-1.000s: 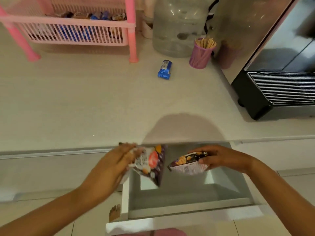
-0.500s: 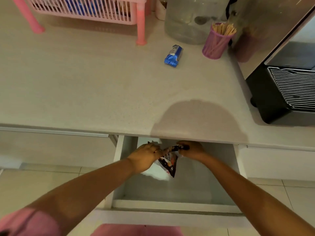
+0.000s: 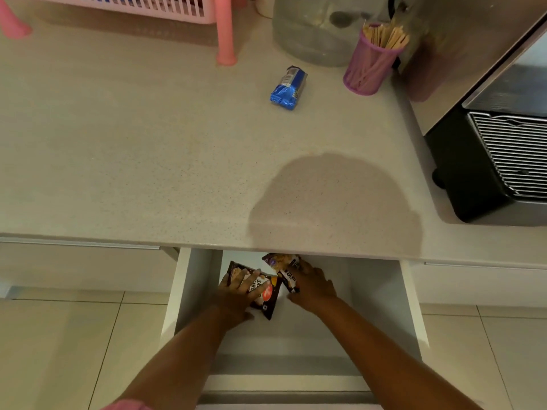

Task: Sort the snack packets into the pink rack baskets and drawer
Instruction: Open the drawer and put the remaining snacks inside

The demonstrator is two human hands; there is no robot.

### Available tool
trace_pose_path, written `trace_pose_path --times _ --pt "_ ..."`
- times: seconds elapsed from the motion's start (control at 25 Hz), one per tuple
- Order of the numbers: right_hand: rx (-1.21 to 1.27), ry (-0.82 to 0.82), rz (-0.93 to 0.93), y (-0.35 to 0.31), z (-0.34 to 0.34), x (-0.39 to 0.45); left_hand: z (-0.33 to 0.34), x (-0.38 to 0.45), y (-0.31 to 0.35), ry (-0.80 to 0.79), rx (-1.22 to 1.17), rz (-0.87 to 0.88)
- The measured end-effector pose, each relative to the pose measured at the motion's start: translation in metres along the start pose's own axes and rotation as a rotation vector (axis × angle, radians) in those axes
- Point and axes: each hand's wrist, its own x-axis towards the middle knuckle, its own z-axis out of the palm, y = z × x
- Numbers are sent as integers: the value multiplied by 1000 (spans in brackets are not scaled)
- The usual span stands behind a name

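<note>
A: What fills the view?
B: A pale speckled stone countertop (image 3: 148, 161), with the open white drawer (image 3: 381, 294) below its edge.
A: And on top?
B: The pink plastic slatted rack basket (image 3: 165, 8) at the back; a blue foil snack packet (image 3: 288, 87) lies near a pink mesh cup of wooden sticks (image 3: 370, 68).
A: The hands?
B: Both are inside the drawer. The left hand (image 3: 236, 294) lies with fairly straight fingers on a dark snack packet with a red circle (image 3: 265, 294). The right hand (image 3: 313, 287) curls around a dark purple-cornered snack packet (image 3: 284, 266).

Blue packet (image 3: 287, 87), pink rack (image 3: 225, 31)
</note>
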Motion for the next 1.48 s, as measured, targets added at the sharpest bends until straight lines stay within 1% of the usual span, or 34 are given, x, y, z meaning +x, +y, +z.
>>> trace_pose_path --times 0.08,0.16,0.2,0.24,0.28,0.32,0.36,0.4,0.48,0.52,0.56,0.6,0.64,0.68,0.72,0.76,0.8,0.84,0.96,1.04,1.16,1.24,1.32,1.36,1.4,1.48 --pt "-25 -41 22 -2 -5 -2 -1 1 -1 -206 -65 4" --pt "17 -36 0 -12 -19 -9 -24 4 3 -235 -48 37" --pt "81 -5 -48 -19 -28 -17 -40 2 8 -210 -49 68" --pt "159 29 -118 -25 -40 -27 -58 -2 14 -152 -84 96" --pt "228 43 -194 -31 -53 -41 -74 -11 17 -30 -126 141" --pt "279 29 -263 -34 -67 -58 -87 -23 20 135 -134 201" --pt "321 -7 -320 -36 -83 -76 -102 -37 20 281 -121 253" --pt "365 -57 -364 -37 -99 -94 -117 -53 19 389 -147 292" --pt "471 -146 -434 -41 -135 -124 -147 -76 7 550 -263 331" --pt "518 -155 -457 -45 -153 -133 -161 -83 -3 608 -264 302" --pt "557 -126 -468 -53 -170 -136 -176 -87 -16 666 -237 258" --pt "579 -59 -463 -59 -184 -134 -187 -87 -32 722 -208 200" --pt "579 41 -447 -67 -196 -127 -197 -86 -48 762 -216 119" --pt "558 155 -430 -74 -207 -118 -204 -84 -65 775 -233 5" --pt "534 257 -416 -81 -216 -107 -206 -81 -80 753 -232 -138" --pt "513 351 -404 -89 -226 -95 -204 -77 -93 690 -212 -279" --pt "499 438 -392 -95 -237 -82 -197 -73 -102 609 -186 -378" --pt "492 517 -378 -101 -248 -67 -189 -69 -108 561 -174 -424" --pt "429 689 -287 -115 -286 -15 -175 -60 -112 550 -172 -474" --pt "352 695 -169 -121 -303 16 -175 -59 -113 548 -152 -483" --pt "300 582 -13 -130 -309 48 -174 -59 -114 558 -150 -489" --pt "203 548 36 -136 -309 57 -173 -58 -114 559 -148 -487" --pt "83 555 40 -138 -307 57 -172 -57 -114 554 -154 -479" --pt "65 575 29 -137 -306 54 -172 -57 -114 555 -156 -477" --pt "87 601 8 -133 -305 49 -172 -57 -115 557 -155 -475" --pt "214 666 -71 -124 -300 35 -171 -57 -115 560 -157 -472"
